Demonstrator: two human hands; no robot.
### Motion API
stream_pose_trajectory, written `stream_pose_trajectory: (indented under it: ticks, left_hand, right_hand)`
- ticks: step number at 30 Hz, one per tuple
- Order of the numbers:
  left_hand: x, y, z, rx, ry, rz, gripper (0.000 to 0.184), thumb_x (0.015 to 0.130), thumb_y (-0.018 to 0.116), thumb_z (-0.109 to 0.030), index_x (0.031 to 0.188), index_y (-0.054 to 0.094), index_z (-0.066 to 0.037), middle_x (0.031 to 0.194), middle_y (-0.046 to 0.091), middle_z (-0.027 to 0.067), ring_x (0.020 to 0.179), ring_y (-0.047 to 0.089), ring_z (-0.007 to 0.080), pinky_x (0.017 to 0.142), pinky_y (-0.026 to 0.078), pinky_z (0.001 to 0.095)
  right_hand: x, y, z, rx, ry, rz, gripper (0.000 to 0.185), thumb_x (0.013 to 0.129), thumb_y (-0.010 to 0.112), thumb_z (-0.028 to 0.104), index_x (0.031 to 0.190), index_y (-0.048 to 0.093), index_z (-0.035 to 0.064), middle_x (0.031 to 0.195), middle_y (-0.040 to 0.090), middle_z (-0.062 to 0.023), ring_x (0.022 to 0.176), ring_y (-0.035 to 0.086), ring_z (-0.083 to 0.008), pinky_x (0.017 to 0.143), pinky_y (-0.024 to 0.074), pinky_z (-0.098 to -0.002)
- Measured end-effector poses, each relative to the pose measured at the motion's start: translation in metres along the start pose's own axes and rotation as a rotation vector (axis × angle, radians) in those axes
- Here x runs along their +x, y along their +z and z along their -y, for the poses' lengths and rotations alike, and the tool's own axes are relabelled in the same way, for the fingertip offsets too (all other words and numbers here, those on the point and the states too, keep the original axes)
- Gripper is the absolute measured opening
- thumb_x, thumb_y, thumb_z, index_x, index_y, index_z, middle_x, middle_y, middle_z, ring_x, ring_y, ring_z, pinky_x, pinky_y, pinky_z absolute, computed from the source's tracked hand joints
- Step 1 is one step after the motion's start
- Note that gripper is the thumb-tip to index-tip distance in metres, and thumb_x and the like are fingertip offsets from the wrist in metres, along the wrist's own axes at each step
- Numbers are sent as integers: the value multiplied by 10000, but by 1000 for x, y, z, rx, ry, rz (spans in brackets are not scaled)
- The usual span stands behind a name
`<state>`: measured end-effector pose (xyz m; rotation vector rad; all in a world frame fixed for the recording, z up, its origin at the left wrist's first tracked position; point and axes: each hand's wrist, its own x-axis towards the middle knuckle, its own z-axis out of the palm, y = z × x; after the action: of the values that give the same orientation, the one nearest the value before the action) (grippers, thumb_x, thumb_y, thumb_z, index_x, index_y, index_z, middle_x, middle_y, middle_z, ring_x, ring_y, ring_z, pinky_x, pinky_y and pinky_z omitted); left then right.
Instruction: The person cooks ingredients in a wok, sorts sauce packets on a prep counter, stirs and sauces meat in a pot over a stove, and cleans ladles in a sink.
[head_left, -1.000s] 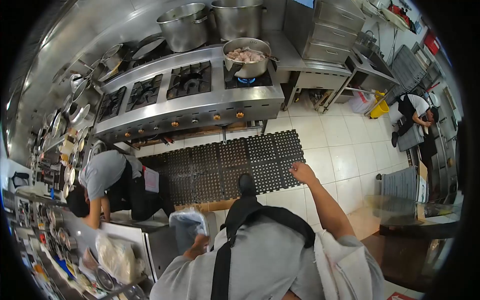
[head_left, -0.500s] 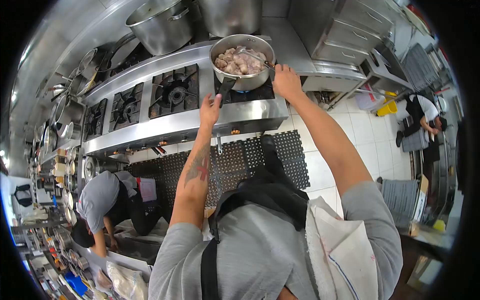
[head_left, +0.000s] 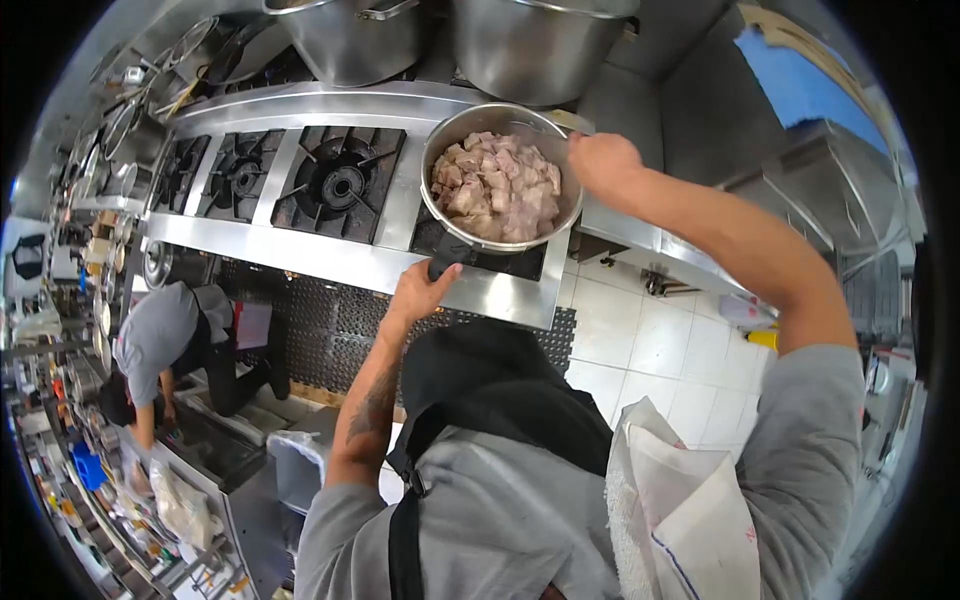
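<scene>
Pot between two hands, left on the handle, right at the far-right rim.
Pot (head_left: 500, 247) of meat chunks (head_left: 495, 180) sits on stove (head_left: 225, 235), ahead of the body. Black handle (head_left: 439, 268) runs from near rim back toward left hand (head_left: 412, 296), its fingers curled round it, thumb alongside. Right hand (head_left: 605, 165) is just beside the rim, fingers folded; pale flat piece (head_left: 571, 121) near its knuckles, can't tell if gripped. Left nearer the handle.
</scene>
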<state>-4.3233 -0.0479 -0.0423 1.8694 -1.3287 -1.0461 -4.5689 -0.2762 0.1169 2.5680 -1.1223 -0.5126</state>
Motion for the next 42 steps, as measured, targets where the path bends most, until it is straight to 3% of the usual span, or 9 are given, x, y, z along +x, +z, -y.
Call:
stream_pose_trajectory:
  ticks: [3,12,18,22,26,30,32,37,42]
  left_hand:
    - [4,-10,1,109,-16,-54,494,882,716,-454,960,687,33,847,705,246,836,700,402,751,546,454]
    - [10,-20,4,71,98,-38,475,890,706,-415,1007,663,44,895,688,275,898,650,478,791,530,499]
    - [8,0,11,7,232,-168,479,898,683,-433,973,659,39,832,673,297,841,655,485,735,530,529]
    - [1,11,6,100,68,-123,523,902,677,-458,849,632,60,790,663,313,796,652,501,710,528,535]
    - [-10,42,7,47,78,-148,544,914,656,-469,916,611,74,815,663,329,806,662,498,725,534,541]
    - [-21,69,-6,12,-15,-105,567,925,638,-464,1012,573,93,822,650,358,829,656,517,740,533,565]
    - [-27,73,-8,-8,-20,-105,581,924,640,-458,1043,558,104,792,643,362,806,652,526,725,529,570]
    - [-26,27,3,84,59,-166,535,893,682,-454,996,621,68,790,662,323,781,661,500,710,543,544]
    - [9,-39,16,132,74,18,446,857,733,-361,1030,655,42,846,679,294,855,670,457,760,543,497]
  right_hand:
    - [-2,-67,-22,-70,-199,258,213,814,622,122,936,767,26,981,730,-179,868,731,-325,692,592,-440]
    - [87,-41,-78,60,-226,474,245,785,631,168,954,751,37,986,735,-177,947,710,-354,806,576,-451]
    - [66,-41,-4,4,-159,335,233,825,578,143,902,757,15,984,727,-214,945,714,-362,785,582,-462]
    - [27,-34,-22,-44,-116,170,223,832,568,138,868,758,26,962,732,-204,858,726,-354,746,592,-450]
    - [1,-73,15,-144,-107,48,160,798,623,100,846,758,27,919,741,-167,831,737,-308,684,600,-435]
    - [46,-3,59,-49,81,-89,136,766,660,85,844,762,38,885,740,-146,793,737,-287,635,597,-416]
    - [58,9,70,-212,-211,94,148,767,677,111,868,768,52,897,739,-152,821,735,-287,633,597,-406]
    - [91,-64,-17,-78,-247,623,335,853,647,323,1017,734,45,975,718,-203,897,701,-367,753,562,-458]
    - [62,17,-64,239,-149,518,376,910,609,367,1083,717,51,1033,711,-208,1003,674,-370,865,522,-476]
